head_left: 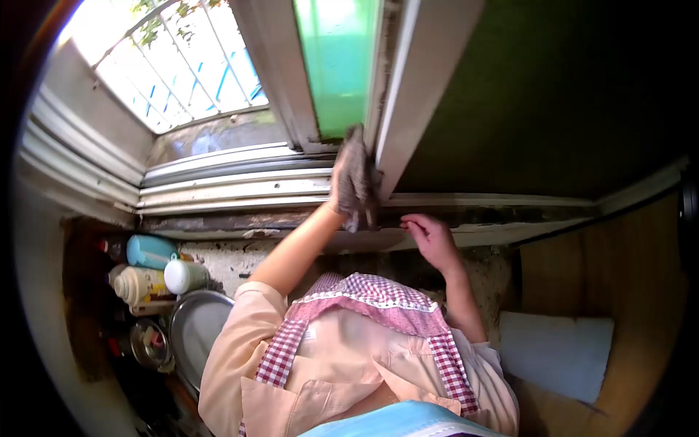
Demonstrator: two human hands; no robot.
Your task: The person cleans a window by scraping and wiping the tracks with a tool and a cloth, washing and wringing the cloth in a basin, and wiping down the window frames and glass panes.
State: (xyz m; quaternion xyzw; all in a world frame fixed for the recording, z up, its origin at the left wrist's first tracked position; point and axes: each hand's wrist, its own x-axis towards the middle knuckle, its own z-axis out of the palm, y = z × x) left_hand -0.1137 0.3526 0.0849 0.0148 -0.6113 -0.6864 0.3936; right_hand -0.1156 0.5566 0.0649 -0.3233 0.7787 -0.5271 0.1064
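My left hand (pixel 338 182) is wrapped around a dark grey, dirty-looking rag (pixel 357 186). The rag presses against the bottom of the sliding window frame (pixel 393 164), beside the green-tinted glass pane (pixel 338 80). Much of the hand is covered by the cloth. Lower and to the right, my right hand (pixel 435 244) hovers by the front edge of the sill, its fingers curled together and no object visible in them. White window tracks (pixel 240 191) run left from the rag, and the sill (pixel 291 221) below them is dark and stained.
Through the open left part, a metal grille (pixel 193 73) shows. At lower left stand a blue container (pixel 151 251), a white-lidded jar (pixel 186 277), a cream bottle (pixel 138 285) and a round metal tray (pixel 198 328). A dark screen (pixel 531 95) fills the right; a pale board (pixel 557 353) lies below.
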